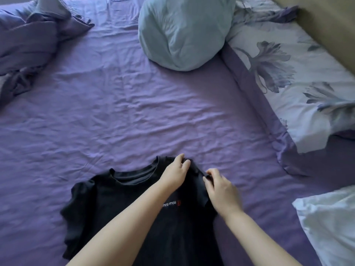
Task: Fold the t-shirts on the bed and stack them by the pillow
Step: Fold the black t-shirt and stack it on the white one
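Note:
A black t-shirt with small white and red lettering lies flat, front up, on the purple bed sheet near the front edge. My left hand reaches across to the shirt's right shoulder and pinches the fabric there. My right hand grips the right sleeve edge just beside it. The shirt's left sleeve lies spread out. A light blue pillow stands at the far middle of the bed.
A crumpled purple blanket lies at the far left. A floral pillow runs along the right side, by a beige headboard. A white cloth lies at the near right.

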Action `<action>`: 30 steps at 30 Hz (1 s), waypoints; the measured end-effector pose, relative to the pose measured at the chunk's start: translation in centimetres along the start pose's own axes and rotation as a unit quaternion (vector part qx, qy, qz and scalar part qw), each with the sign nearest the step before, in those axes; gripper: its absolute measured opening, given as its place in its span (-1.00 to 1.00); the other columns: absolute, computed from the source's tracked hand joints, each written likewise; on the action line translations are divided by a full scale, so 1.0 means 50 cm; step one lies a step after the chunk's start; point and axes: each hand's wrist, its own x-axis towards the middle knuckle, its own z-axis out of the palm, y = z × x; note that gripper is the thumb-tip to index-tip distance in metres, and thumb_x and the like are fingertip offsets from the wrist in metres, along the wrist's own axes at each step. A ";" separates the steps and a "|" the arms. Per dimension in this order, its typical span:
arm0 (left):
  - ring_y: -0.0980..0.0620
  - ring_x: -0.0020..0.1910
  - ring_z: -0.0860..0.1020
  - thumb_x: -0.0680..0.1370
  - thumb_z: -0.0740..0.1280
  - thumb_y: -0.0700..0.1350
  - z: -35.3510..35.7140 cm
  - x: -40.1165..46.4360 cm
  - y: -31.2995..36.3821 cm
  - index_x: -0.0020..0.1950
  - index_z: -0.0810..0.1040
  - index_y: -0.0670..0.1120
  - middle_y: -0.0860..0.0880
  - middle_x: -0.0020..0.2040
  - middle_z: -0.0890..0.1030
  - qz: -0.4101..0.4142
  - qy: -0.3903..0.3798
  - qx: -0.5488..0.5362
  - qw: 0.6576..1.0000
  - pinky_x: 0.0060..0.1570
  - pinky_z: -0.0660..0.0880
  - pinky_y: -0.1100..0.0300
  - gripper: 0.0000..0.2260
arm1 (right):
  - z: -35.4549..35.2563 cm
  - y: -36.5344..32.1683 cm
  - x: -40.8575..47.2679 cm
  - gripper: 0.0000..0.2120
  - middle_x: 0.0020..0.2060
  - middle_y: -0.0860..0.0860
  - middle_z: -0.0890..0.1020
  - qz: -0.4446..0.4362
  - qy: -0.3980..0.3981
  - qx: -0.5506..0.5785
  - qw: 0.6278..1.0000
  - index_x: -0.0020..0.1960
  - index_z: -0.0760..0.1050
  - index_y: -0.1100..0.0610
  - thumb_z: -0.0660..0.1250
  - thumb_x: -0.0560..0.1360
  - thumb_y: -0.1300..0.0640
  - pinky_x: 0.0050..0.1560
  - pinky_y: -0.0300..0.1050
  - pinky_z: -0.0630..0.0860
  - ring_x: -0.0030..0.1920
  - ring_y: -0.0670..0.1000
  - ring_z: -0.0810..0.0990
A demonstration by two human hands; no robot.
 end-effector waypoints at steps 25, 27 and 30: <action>-0.21 0.51 -0.25 0.64 0.02 0.11 -0.004 -0.054 -0.112 0.53 -0.11 0.19 -0.11 0.56 -0.20 0.170 0.021 0.567 0.805 0.38 -0.28 -0.33 -0.50 | 0.160 -0.019 -0.173 -0.31 0.27 0.17 0.51 -0.172 -0.223 -0.203 0.938 0.35 0.35 0.01 0.08 0.37 -0.37 0.34 0.02 0.03 0.42 0.14 0.18; -0.18 0.53 -0.21 0.64 0.05 0.07 -0.031 -0.081 -0.134 0.54 -0.12 0.14 -0.10 0.56 -0.19 0.157 0.051 0.533 0.830 0.42 -0.23 -0.28 -0.47 | 0.150 -0.037 -0.172 -0.32 0.25 0.16 0.54 -0.161 -0.240 -0.200 0.936 0.30 0.43 0.01 0.09 0.35 -0.37 0.33 0.02 0.03 0.36 0.10 0.26; -0.13 0.54 -0.15 0.64 0.06 0.03 -0.113 -0.129 -0.194 0.54 -0.20 0.05 -0.10 0.57 -0.16 0.084 0.110 0.489 0.861 0.46 -0.16 -0.21 -0.43 | 0.152 -0.086 -0.167 -0.33 0.25 0.10 0.55 -0.190 -0.238 -0.208 0.929 0.26 0.50 0.03 0.10 0.33 -0.35 0.34 0.03 -0.01 0.35 0.05 0.29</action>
